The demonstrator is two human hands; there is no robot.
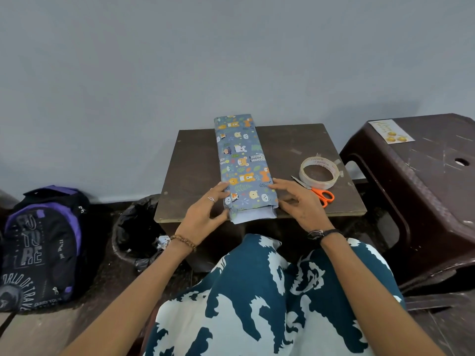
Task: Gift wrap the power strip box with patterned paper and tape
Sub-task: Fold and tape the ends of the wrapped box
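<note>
Power strip box (pixel 243 163) lies lengthwise in the centre of frame on small dark table (pixel 195 160), already sleeved in patterned paper (pixel 237 140) with blue cartoon-animal print; long body looks done, far end at upper centre appears folded shut, can't confirm tape there. Near end is open: white paper underside (pixel 253 216) sticks out past the table edge, unfolded and untaped. Likely left to do: fold that near end, tape it. Left hand (pixel 205 214) touches the left edge of the package with loosely spread fingers and thumb near the lower corner; right hand (pixel 295 199) sits at the right edge, fingertips touching the paper, fingers relaxed, neither clamped on anything. Tape roll (pixel 319 173) sits right of centre, resting on orange-handled scissors (pixel 317 192); red core print unreadable. Backpack (pixel 38 247) at lower left shows large partial letters and "WORLD OF TRAV…" cut off. Sticker (pixel 390 131) on brown plastic stool (pixel 424 181), upper right, illegible.
</note>
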